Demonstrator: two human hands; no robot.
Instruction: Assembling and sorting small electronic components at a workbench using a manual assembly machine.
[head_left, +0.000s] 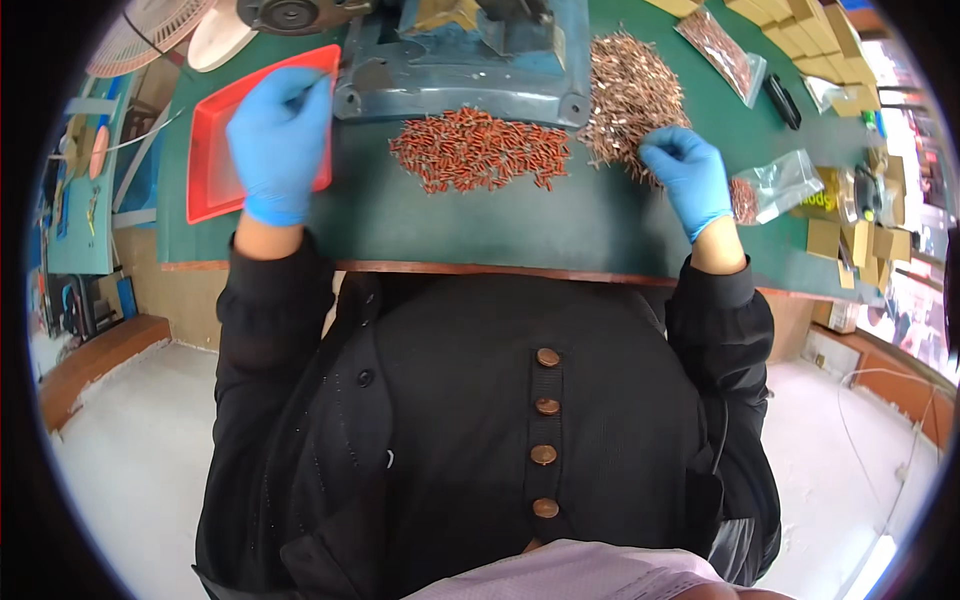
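Observation:
Both my hands wear blue gloves. My left hand (280,140) lies palm down over the right part of a shallow red tray (205,160), fingers toward the blue machine base (470,80); whether it grips anything is hidden. My right hand (688,175) rests at the near edge of a heap of small silvery metal parts (630,90), fingers curled into the heap. Between my hands lies a pile of small red pieces (480,150) on the green table (450,225).
Clear plastic bags of small parts (722,45) (775,185) lie at the right. Several small cardboard boxes (800,30) (850,240) line the far right. A white fan (150,35) stands at the far left, and a black flat object (782,100) beside the bags.

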